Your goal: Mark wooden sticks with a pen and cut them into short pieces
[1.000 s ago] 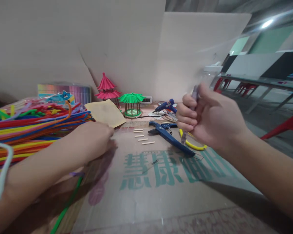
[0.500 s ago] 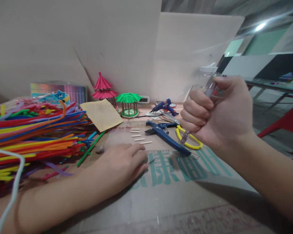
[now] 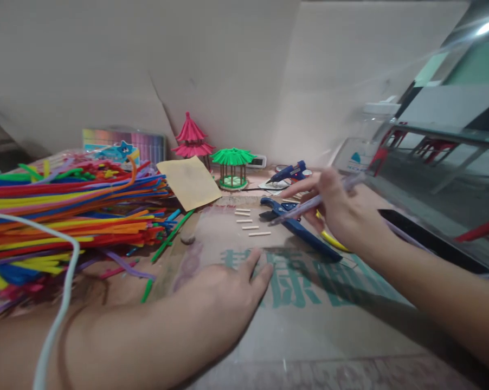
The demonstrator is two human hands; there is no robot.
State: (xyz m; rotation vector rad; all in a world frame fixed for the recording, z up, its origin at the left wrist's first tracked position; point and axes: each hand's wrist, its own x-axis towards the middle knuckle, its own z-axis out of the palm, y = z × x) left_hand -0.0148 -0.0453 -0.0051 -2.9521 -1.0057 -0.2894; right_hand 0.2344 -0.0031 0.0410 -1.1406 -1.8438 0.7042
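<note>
My right hand (image 3: 337,210) holds a clear pen (image 3: 309,203) in its fingers, tip pointing left over the blue pliers (image 3: 299,230). My left hand (image 3: 224,292) lies flat on the cardboard sheet (image 3: 309,319), fingers stretched forward toward the printed green characters. Several short wooden sticks (image 3: 248,222) lie on the cardboard ahead of it. A yellow-handled tool (image 3: 332,241) shows partly behind my right hand.
A big pile of coloured pipe cleaners (image 3: 65,216) fills the left. A yellow paper (image 3: 190,181), a pink pavilion model (image 3: 192,142), a green pavilion model (image 3: 232,168) and a blue glue gun (image 3: 289,172) stand at the back. A marker box (image 3: 124,143) sits against the cardboard wall.
My right hand dropped from a raised fist to a writing grip over the pliers. My left hand slid from the pipe cleaners onto the cardboard and flattened.
</note>
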